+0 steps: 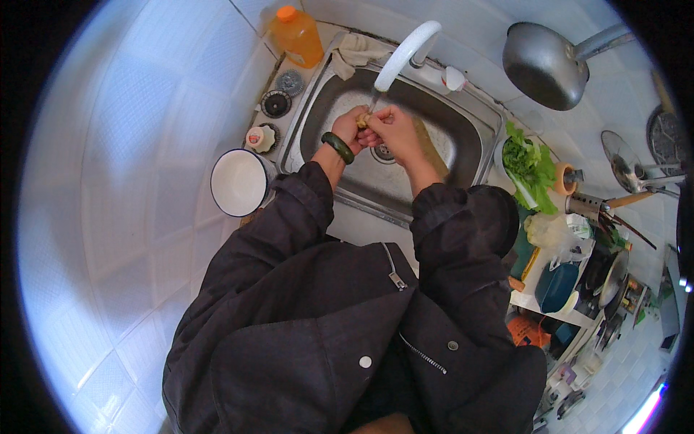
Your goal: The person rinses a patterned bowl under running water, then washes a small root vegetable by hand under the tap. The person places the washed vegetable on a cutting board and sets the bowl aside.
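Observation:
Both my hands meet over a stainless steel sink (358,184), under the end of a white faucet (404,54) from which water seems to run. A small yellowish-brown piece, perhaps ginger root (362,120), is held between them. My left hand (348,129), with a dark green bangle (337,148) at the wrist, grips it from the left. The fingers of my right hand (394,133) touch it from the right. Below them the drain strainer (384,153) partly shows. Behind my right forearm a long yellow-brown thing (431,146) lies in the basin; its kind is unclear.
Left of the sink stand a white enamel basin (238,183), a jug of orange liquid (297,38) and scrubbers. A cloth (355,51) lies on the back rim. Leafy greens (528,168) stand at the right, below a hanging saucepan (545,65). A blue tray (557,287) is farther along.

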`<action>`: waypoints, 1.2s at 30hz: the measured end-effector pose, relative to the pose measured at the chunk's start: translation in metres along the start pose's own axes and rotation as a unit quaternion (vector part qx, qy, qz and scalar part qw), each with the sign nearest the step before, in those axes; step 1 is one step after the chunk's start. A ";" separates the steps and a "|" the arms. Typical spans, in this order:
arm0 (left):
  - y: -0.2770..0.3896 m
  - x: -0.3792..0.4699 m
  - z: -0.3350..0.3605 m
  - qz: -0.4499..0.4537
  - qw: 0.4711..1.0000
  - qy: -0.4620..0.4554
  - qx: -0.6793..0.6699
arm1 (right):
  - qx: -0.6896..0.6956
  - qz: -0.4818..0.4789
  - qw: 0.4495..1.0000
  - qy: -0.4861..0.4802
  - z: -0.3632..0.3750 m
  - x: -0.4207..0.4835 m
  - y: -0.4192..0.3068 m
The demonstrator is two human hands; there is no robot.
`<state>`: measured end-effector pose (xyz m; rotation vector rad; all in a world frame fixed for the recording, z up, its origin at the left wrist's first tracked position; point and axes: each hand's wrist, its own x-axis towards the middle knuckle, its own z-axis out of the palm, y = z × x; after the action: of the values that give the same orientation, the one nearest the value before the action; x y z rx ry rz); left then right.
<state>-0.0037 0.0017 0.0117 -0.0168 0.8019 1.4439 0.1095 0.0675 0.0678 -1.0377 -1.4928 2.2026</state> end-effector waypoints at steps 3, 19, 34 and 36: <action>0.000 0.000 0.005 -0.012 0.999 0.034 -0.003 | -0.010 -0.033 0.999 0.006 -0.001 0.003 0.005; -0.013 -0.005 0.013 -0.178 0.976 0.072 -0.099 | -0.187 -0.034 0.980 -0.066 -0.017 -0.004 -0.001; -0.012 -0.004 0.003 -0.197 0.976 0.044 -0.083 | -0.052 0.003 0.991 -0.121 -0.023 0.002 0.005; -0.011 -0.003 0.000 -0.192 0.978 0.024 -0.082 | -0.037 0.012 0.992 -0.122 -0.024 0.003 0.006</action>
<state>0.0058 -0.0030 0.0080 -0.3181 0.6725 1.1409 0.1250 0.0829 0.0567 -0.8345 -1.6836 2.3784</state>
